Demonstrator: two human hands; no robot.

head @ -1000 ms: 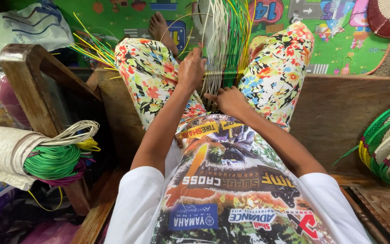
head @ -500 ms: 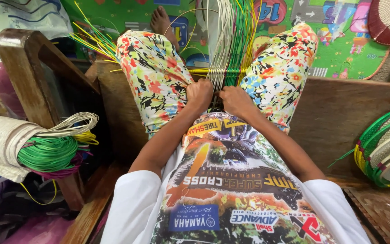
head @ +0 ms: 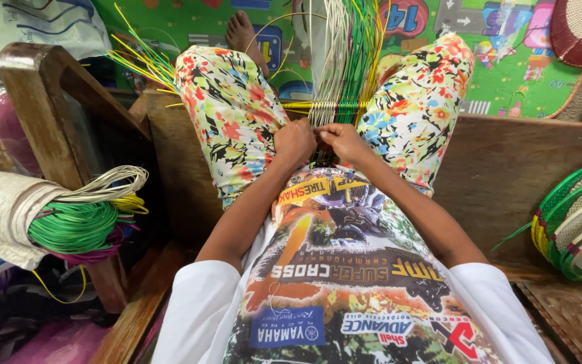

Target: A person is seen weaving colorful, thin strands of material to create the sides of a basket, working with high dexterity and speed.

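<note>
hands (head: 296,143) pinching woven strips (head: 342,61), strip coils (head: 79,222) beside

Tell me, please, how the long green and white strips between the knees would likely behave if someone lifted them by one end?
The strips would probably flex and droop rather than stay rigid: loose yellow ends already bow in arcs. They look thin, so likely light. Their glossy surface suggests they could slide through the left hand and right hand, which pinch them near the woven edge.

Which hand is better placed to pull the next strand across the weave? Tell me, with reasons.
Probably the right hand: its fingers already pinch at the base of the upright strands, just below the woven band. The left hand sits fisted beside it, seemingly bracing.
</note>
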